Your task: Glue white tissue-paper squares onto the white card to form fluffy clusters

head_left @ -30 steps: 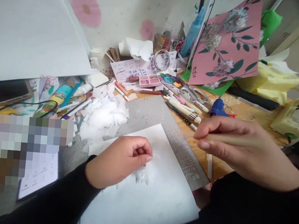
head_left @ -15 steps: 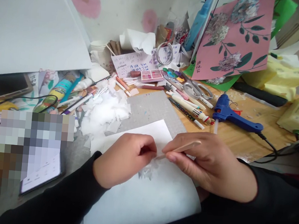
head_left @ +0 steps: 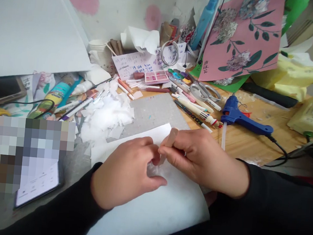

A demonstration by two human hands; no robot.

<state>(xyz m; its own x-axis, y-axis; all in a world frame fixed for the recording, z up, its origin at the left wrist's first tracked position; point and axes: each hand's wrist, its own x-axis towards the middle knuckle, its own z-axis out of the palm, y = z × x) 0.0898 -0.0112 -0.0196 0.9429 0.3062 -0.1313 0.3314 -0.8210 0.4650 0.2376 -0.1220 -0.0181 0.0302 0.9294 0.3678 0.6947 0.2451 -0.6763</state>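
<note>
My right hand [head_left: 196, 159] pinches a thin wooden stick [head_left: 170, 140] held nearly upright, its lower end pressed down between both hands. My left hand [head_left: 126, 171] is curled over a small crumpled white paper piece [head_left: 152, 170] and holds it against a white sheet [head_left: 162, 209] that lies on a grey cutting mat [head_left: 154, 111]. The fingertips of both hands touch over the paper piece. Black sleeves cover both arms.
A pile of white paper scraps [head_left: 105, 116] lies left of the mat. A blue glue gun [head_left: 241, 117], pens, scissors [head_left: 205, 90] and a pink flower card [head_left: 242, 37] crowd the right and back. A phone [head_left: 37, 185] rests at the lower left.
My right hand came down from mid-air on the right to meet my left hand, and the stick swung from flat to nearly upright. The left hand shifted slightly over the paper piece.
</note>
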